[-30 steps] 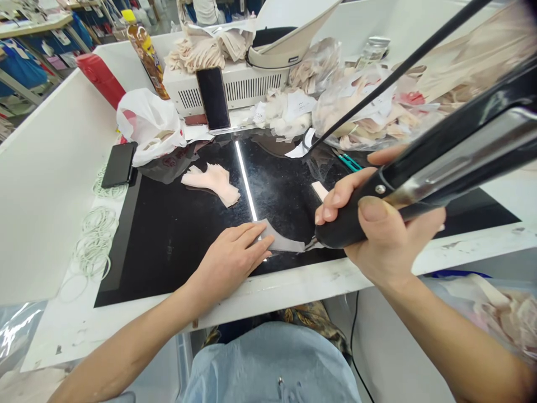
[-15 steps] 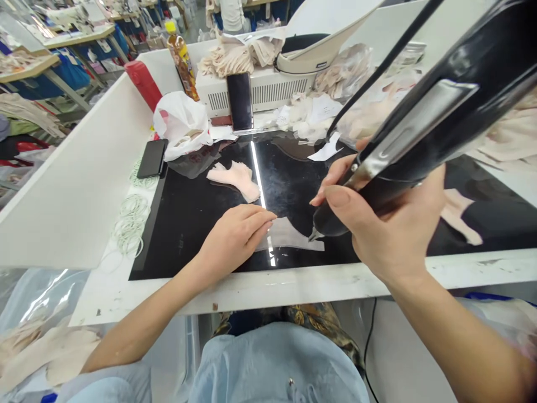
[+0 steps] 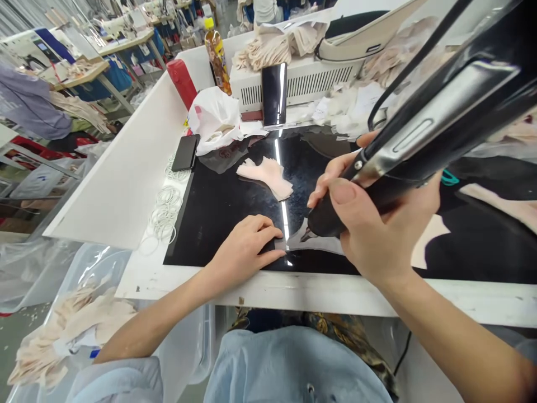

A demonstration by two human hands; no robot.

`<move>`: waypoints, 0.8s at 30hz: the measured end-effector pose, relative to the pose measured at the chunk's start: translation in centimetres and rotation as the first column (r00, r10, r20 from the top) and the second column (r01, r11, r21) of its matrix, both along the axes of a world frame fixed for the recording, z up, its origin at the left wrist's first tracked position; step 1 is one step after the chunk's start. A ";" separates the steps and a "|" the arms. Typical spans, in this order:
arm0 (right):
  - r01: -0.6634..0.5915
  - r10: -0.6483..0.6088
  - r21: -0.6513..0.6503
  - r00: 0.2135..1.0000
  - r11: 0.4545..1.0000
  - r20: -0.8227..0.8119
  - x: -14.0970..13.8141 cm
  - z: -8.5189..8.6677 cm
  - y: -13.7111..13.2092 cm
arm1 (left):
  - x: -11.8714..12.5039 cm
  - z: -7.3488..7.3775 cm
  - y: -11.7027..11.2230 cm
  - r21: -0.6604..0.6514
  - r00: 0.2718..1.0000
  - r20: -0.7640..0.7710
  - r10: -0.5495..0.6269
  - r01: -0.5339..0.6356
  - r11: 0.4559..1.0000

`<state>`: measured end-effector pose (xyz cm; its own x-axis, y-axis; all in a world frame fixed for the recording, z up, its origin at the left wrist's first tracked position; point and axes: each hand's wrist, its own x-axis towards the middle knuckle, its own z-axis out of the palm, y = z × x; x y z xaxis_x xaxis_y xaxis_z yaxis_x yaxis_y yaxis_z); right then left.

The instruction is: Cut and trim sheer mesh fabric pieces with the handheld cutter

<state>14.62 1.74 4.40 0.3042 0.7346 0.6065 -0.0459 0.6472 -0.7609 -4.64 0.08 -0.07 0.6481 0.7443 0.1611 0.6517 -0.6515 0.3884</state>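
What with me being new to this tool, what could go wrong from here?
The tip of the tool sits close to the left fingers holding the fabric piece; a slip could catch them.
The left hand pins only one end, so the piece may shift.
The cord might snag on the clutter behind.

Pale blue short-sleeved shirt point(image 3: 289, 366)

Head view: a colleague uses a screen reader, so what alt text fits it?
The right hand grips a black corded tool, its tip on a pale fabric piece that the left hand presses flat on a black worktop. A second fabric piece, a phone and white bands lie farther back.
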 end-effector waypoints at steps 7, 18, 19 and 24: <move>0.015 -0.015 -0.043 1.000 0.999 -0.005 -0.6 0.2 -0.1 | 0.7 0.3 -0.5 -0.040 0.998 0.063 0.020 -0.018 0.999; -0.045 0.044 -0.013 0.994 0.999 -0.099 -1.6 0.2 0.0 | 0.7 0.3 -1.0 -0.037 0.996 0.072 0.056 -0.053 0.998; -0.058 0.057 -0.005 0.993 0.998 -0.106 -1.7 0.2 0.0 | 0.7 0.3 -1.0 -0.039 0.996 0.071 0.054 -0.051 0.998; -0.095 0.092 -0.024 0.988 0.995 -0.122 -2.0 0.1 -0.3 | 0.6 0.0 -1.1 -0.024 0.998 0.054 0.037 -0.036 0.999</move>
<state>12.66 1.44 4.46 0.3031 0.7804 0.5469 -0.1982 0.6130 -0.7648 -4.01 -1.02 -0.09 0.6114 0.7712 0.1774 0.6524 -0.6181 0.4385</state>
